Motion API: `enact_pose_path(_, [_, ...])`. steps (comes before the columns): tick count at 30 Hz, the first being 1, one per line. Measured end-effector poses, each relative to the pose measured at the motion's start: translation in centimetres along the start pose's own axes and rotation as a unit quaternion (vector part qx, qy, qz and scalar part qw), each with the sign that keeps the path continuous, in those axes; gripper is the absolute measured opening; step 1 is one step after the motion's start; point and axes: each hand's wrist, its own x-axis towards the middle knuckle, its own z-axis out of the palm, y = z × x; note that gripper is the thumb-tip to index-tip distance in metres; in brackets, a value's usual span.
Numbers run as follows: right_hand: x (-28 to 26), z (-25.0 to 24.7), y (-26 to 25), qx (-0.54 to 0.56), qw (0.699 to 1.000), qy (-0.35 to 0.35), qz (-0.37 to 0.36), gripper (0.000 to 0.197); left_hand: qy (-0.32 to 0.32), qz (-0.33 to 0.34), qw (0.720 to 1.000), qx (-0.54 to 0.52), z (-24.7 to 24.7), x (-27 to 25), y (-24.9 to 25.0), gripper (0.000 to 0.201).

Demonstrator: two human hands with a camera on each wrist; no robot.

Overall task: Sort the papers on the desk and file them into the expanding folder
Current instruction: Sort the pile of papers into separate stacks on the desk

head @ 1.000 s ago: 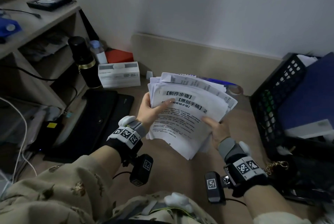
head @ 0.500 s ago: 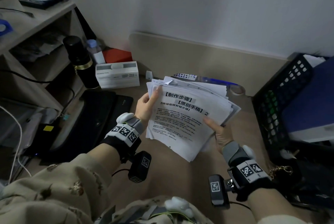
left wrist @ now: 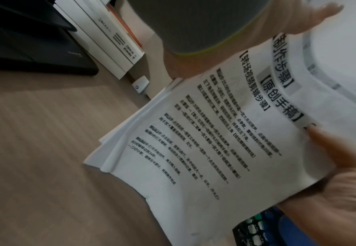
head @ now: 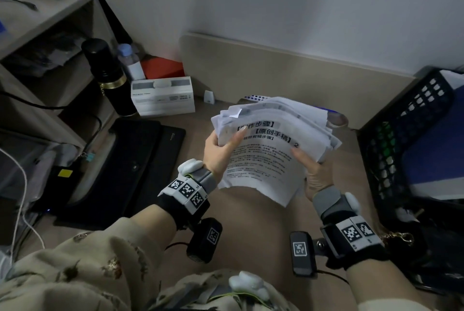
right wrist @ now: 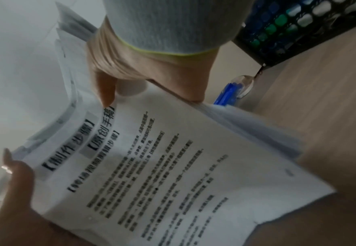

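Papers (head: 266, 150) are held as one uneven stack at the centre of the head view, above the desk (head: 251, 223). The stack's left edge is gripped by the left hand (head: 221, 152), thumb laid over the printed top sheet. Its right edge is gripped by the right hand (head: 313, 172), thumb likewise on top. A black crate (head: 401, 135) is seen at the right, a black flask (head: 108, 77) and white box (head: 163, 98) at upper left.

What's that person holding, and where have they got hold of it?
A stack of papers, held in both hands: the left hand grips its upper left corner, thumb on the top sheet, and the right hand grips its right edge.
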Motion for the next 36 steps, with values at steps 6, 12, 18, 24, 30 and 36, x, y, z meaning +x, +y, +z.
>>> enact_pose_path(6, [-0.4, -0.7, -0.1, -0.02, 1.0, -0.01, 0.0, 0.036, 0.066, 0.065, 0.996, 0.002, 1.1, 0.2, 2.3, 0.042])
enact_pose_path(12, [-0.5, -0.6, -0.3, -0.029, 0.999, -0.002, -0.026, 0.039, 0.11, 0.121, 0.985, 0.056, 1.9, 1.1, 3.7, 0.033])
enact_pose_path(18, [-0.8, -0.5, -0.3, -0.045, 0.999, -0.005, -0.026, 0.036, 0.127, 0.167, 0.975, 0.07, 1.5, 1.6, 3.1, 0.018])
enact_pose_path(24, [-1.0, -0.4, -0.6, -0.025, 1.0, -0.004, -0.013, 0.04, 0.114, 0.188, 0.971, 0.092, 0.9, 2.2, 3.4, 0.026])
enact_pose_path(30, [-1.0, -0.7, -0.9, -0.033, 0.999, 0.006, -0.002, 0.036, -0.011, 0.191, 0.97, 0.153, -0.9, 2.9, 5.1, 0.014])
enact_pose_path(36, [-1.1, -0.5, -1.0, -0.032, 0.999, 0.016, 0.014, 0.037, -0.096, 0.195, 0.952, 0.216, -1.9, 4.2, 6.9, 0.016])
